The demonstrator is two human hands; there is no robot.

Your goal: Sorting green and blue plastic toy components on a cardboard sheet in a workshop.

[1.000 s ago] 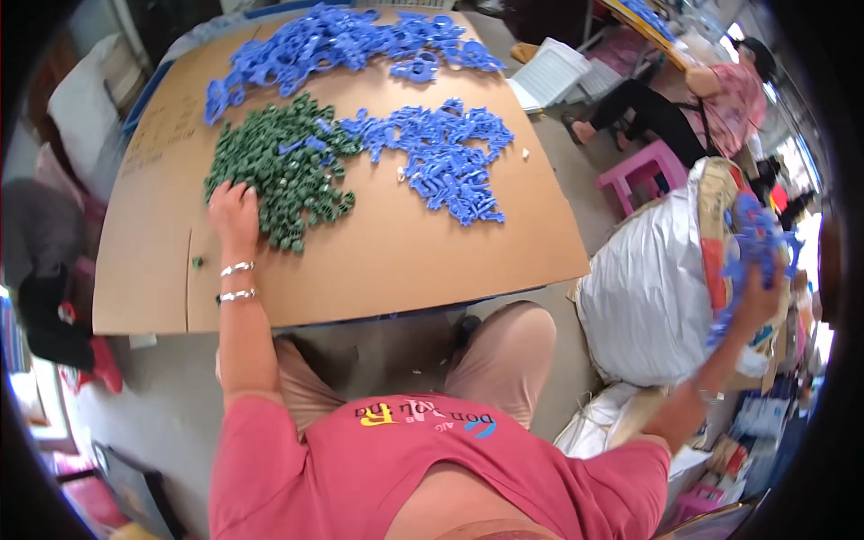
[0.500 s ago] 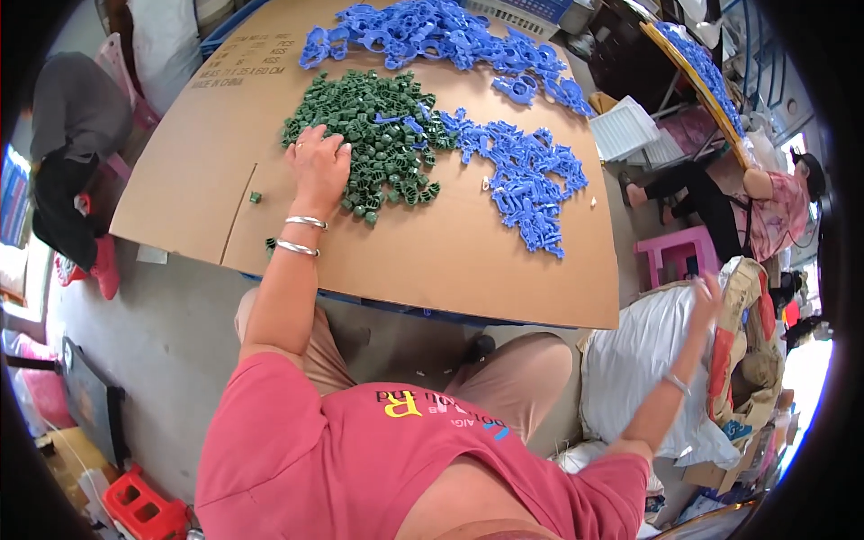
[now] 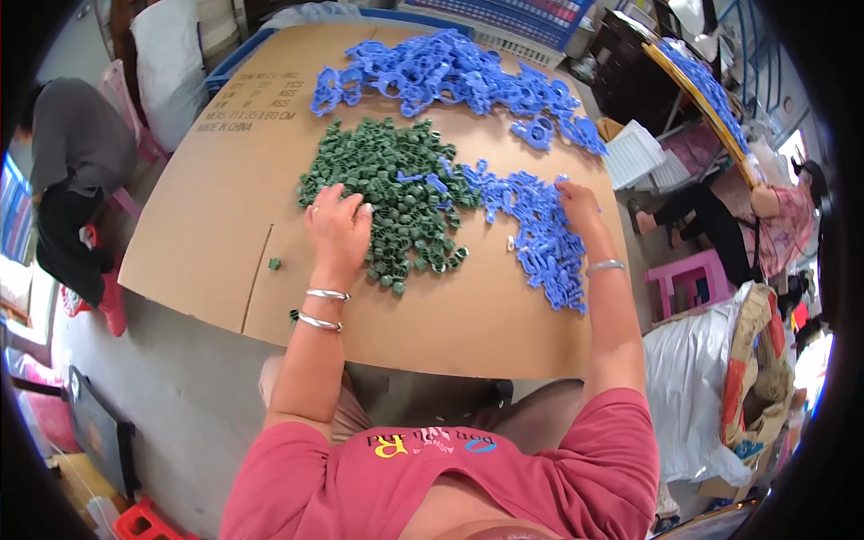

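Note:
My left hand (image 3: 340, 231) rests on the near left edge of a heap of small green plastic pieces (image 3: 396, 180). Its thumb stands apart from the bent fingers, and no piece shows in it. At the right edge of a spread of small blue plastic pieces (image 3: 538, 232), my right hand (image 3: 580, 205) has its fingers drawn together. What lies between those fingertips is too small to make out. A few blue pieces (image 3: 423, 178) lie on top of the green heap.
A flat cardboard sheet (image 3: 198, 243) bears the heaps. Larger blue plastic parts (image 3: 441, 67) are piled along its far side. A white sack (image 3: 693, 387) stands on the floor at right. One person (image 3: 765, 207) sits at right, another (image 3: 81, 144) at left.
My right hand has come up from beside the white sack to the small blue pieces. My left hand stays at the green heap. The view has shifted, so the table sits lower.

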